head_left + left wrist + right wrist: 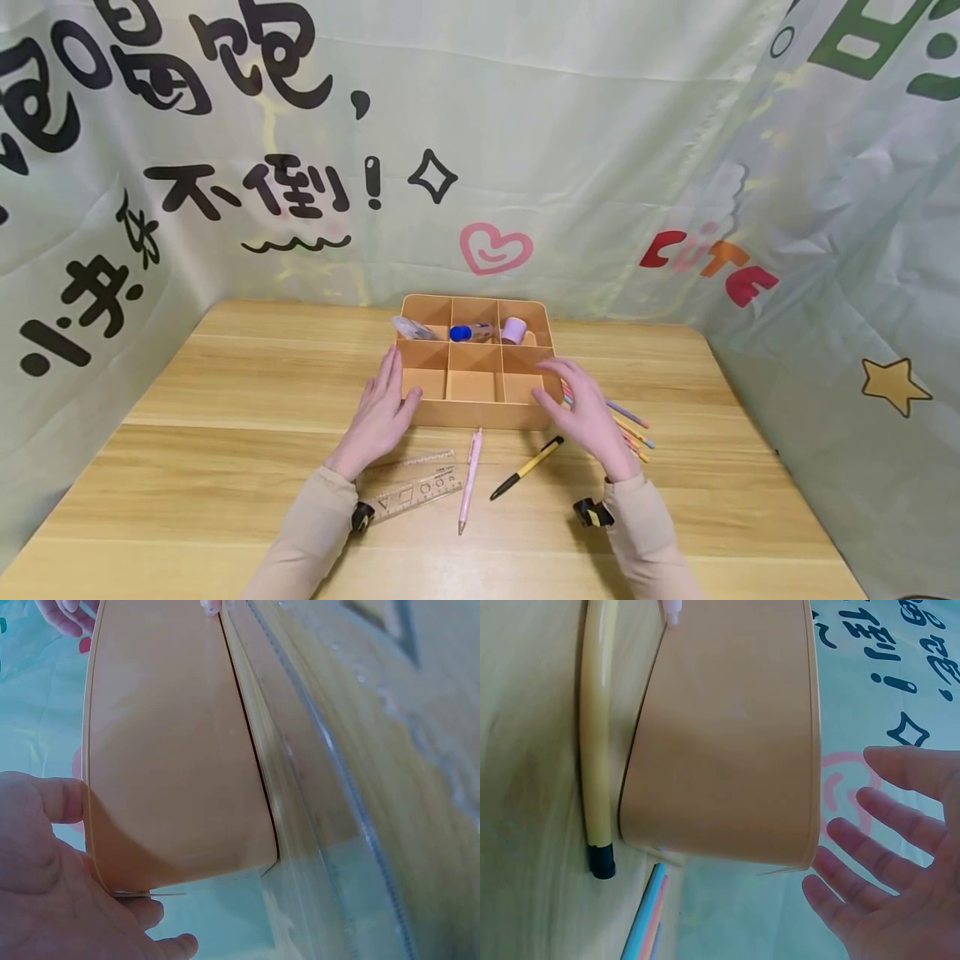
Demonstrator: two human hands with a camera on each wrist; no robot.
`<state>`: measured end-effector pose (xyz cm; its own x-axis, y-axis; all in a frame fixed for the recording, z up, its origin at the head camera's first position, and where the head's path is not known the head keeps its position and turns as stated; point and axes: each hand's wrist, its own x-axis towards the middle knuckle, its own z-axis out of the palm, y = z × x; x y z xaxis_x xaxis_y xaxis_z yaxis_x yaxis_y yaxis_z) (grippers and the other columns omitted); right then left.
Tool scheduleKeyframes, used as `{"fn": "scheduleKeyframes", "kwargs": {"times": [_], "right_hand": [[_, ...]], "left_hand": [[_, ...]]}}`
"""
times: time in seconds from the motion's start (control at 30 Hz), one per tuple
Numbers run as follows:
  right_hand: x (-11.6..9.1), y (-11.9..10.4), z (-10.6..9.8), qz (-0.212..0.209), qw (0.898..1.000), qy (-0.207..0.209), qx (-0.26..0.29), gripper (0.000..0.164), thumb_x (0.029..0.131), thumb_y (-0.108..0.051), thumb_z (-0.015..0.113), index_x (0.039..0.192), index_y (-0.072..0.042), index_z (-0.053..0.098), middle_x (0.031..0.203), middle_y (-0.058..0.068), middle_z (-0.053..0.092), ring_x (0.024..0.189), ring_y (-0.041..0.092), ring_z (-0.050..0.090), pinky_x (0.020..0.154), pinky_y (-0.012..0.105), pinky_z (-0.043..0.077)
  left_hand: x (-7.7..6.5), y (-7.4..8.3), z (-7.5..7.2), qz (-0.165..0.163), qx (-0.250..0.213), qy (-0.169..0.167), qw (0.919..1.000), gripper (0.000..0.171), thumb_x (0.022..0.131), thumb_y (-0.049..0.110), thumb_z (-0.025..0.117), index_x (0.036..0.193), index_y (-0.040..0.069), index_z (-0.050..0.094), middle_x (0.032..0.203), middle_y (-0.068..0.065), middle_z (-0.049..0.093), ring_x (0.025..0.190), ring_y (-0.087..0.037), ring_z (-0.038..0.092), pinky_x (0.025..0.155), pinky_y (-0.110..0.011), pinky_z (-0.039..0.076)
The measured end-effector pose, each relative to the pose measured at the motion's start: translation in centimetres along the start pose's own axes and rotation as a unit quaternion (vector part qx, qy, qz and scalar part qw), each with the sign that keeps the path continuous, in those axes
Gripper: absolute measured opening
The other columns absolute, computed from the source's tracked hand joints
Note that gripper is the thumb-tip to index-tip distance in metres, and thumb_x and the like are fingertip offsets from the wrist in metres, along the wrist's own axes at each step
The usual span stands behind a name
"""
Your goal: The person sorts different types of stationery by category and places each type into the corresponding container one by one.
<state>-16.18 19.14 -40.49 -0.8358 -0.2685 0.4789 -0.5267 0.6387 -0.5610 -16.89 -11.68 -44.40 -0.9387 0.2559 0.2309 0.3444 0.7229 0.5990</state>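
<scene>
Table (712, 500) carries divided box (480, 414); before it, clear rulers (416, 493), pink pen (470, 482), yellow pen (527, 468); right of it, apparently pencils (628, 415).

The head camera is looking forward and down from above at the whole compartment box (450, 414) and the tabletop (247, 400). The wrist cameras, turned sideways, are facing its front wall (172, 750) from close by, both sharing that wall.
</scene>
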Motion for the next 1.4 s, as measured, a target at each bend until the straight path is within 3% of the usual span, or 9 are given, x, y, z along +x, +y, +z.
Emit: {"fn": "scheduleKeyframes", "kwargs": {"times": [0.17, 0.5, 0.77, 1.0, 1.2, 1.4], "right_hand": [[-0.4, 0.2, 0.3, 0.001, 1.0, 0.009, 0.007, 0.035, 0.088, -0.015, 0.069, 0.119, -0.001, 0.063, 0.124, 0.017, 0.06, 0.118, 0.03, 0.051, 0.098, 0.056, 0.042], [-0.7, 0.5, 1.3, -0.037, 0.999, 0.025, 0.022, 0.029, 0.088, -0.011, 0.068, 0.113, 0.005, 0.067, 0.123, 0.021, 0.063, 0.119, 0.034, 0.053, 0.099, 0.058, 0.042], [-1.1, 0.1, 1.6, 0.003, 0.999, -0.049, 0.004, 0.036, 0.092, -0.013, 0.064, 0.12, 0.008, 0.063, 0.13, 0.023, 0.057, 0.127, 0.032, 0.046, 0.11, 0.055, 0.029], [-1.3, 0.0, 1.9, 0.003, 0.995, -0.102, -0.021, 0.036, 0.098, -0.012, 0.054, 0.122, 0.016, 0.058, 0.135, 0.03, 0.049, 0.132, 0.038, 0.037, 0.114, 0.056, 0.019], [-1.3, -0.3, 1.9, 0.001, 0.992, -0.118, -0.039, 0.032, 0.101, -0.008, 0.048, 0.118, 0.016, 0.061, 0.134, 0.032, 0.049, 0.132, 0.04, 0.035, 0.114, 0.058, 0.018], [-1.3, -0.2, 2.0, 0.001, 0.993, -0.115, -0.038, 0.031, 0.1, -0.007, 0.048, 0.116, 0.015, 0.062, 0.133, 0.031, 0.05, 0.132, 0.04, 0.035, 0.113, 0.058, 0.017]], "left_hand": [[0.0, 0.1, 0.0, 0.0, 0.001, 0.001, 1.0, 0.071, 0.105, 0.039, 0.029, 0.149, -0.011, 0.004, 0.158, -0.022, -0.002, 0.143, -0.033, 0.006, 0.113, -0.062, 0.012], [0.0, 0.2, -0.1, 0.001, -0.005, 0.004, 1.0, 0.069, 0.105, 0.031, 0.036, 0.149, -0.011, 0.005, 0.158, -0.021, -0.003, 0.143, -0.035, 0.006, 0.113, -0.062, 0.011], [0.0, -0.2, -0.5, 0.011, -0.005, -0.005, 0.9999, 0.073, 0.104, 0.041, 0.032, 0.15, -0.009, 0.006, 0.158, -0.02, -0.001, 0.143, -0.033, 0.0, 0.113, -0.062, 0.009], [-0.3, -1.0, -2.6, 0.016, -0.024, -0.025, 0.9993, 0.075, 0.103, 0.041, 0.039, 0.152, -0.005, 0.005, 0.158, -0.021, 0.003, 0.143, -0.034, -0.003, 0.114, -0.06, 0.006], [-0.8, -1.2, -4.8, 0.034, -0.064, -0.004, 0.9974, 0.062, 0.099, 0.03, 0.052, 0.146, -0.004, 0.029, 0.151, -0.027, 0.026, 0.138, -0.042, 0.02, 0.11, -0.063, 0.02], [-1.1, -1.2, -6.2, 0.058, -0.073, 0.031, 0.9952, 0.049, 0.093, 0.023, 0.063, 0.131, -0.005, 0.048, 0.127, -0.021, 0.052, 0.119, -0.036, 0.046, 0.101, -0.059, 0.038]]}}
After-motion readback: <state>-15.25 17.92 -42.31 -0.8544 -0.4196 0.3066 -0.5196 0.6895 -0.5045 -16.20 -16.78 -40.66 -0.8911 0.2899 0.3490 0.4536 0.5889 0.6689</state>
